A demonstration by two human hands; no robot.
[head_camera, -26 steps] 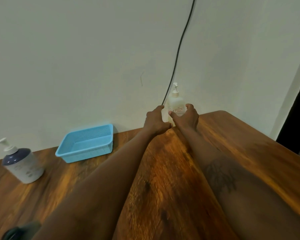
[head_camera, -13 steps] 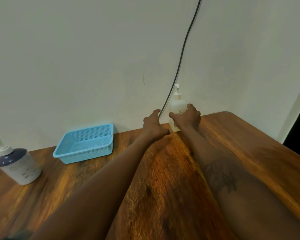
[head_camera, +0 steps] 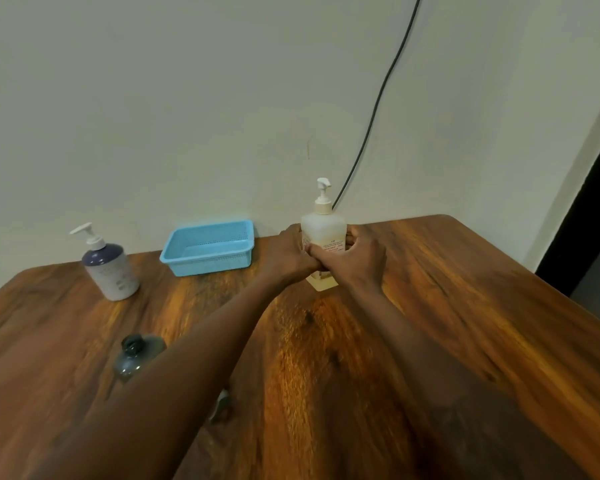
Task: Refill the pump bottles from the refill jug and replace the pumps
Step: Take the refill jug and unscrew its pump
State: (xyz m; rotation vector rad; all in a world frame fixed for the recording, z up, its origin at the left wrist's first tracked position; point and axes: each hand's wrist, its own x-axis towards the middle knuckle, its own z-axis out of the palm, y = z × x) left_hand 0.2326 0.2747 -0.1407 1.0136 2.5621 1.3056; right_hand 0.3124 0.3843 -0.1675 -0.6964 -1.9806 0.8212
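Observation:
A tall translucent white pump bottle (head_camera: pixel 323 226) with its pump on stands upright near the table's far edge. Both my hands wrap its lower body: my left hand (head_camera: pixel 291 258) on its left side, my right hand (head_camera: pixel 352 259) on its right and front. A squat white pump bottle (head_camera: pixel 110 270) with a dark blue shoulder stands at the far left. A dark grey jug (head_camera: pixel 136 356) with a black cap stands at the near left, partly hidden by my left forearm.
A light blue mesh basket (head_camera: pixel 208 249) sits by the wall between the two pump bottles. A black cable (head_camera: pixel 378 98) hangs down the wall behind the tall bottle. The wooden table (head_camera: pixel 465 306) ends at the right, by a dark doorway.
The tall bottle has come away from the wall toward me. My left hand, which was off it half a second ago, now grips it beside the right. The dark jug has come into view.

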